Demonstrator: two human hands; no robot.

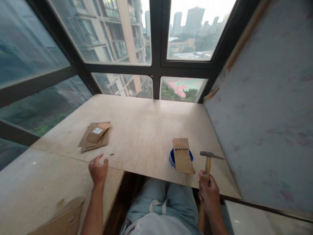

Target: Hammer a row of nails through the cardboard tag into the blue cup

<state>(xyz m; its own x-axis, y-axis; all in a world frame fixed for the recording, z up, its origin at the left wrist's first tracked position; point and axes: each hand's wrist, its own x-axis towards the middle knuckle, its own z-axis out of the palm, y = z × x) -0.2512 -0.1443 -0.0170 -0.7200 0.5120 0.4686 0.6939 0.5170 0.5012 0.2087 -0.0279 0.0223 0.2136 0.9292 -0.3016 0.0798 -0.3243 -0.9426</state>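
My right hand (209, 189) is wrapped round the wooden handle of a hammer (207, 164), whose metal head points up near the right wall. My left hand (98, 168) hovers at the near left, thumb and forefinger apart, with nothing visible between them. Just beyond its fingertips a small dark nail or screw (111, 154) lies on the pale tabletop. Left of the hammer, a strip of brown cardboard (183, 160) rests across a blue container (172, 159). A row of several small dark nails or screws sits across the cardboard; what is inside the container is mostly hidden.
A stack of flat cardboard pieces (96, 136) with a white label lies at the left on the stone-like tabletop (146, 127). Another cardboard piece (65, 218) is at the lower left. Windows border the far side, and a patterned wall (259, 124) rises at the right.
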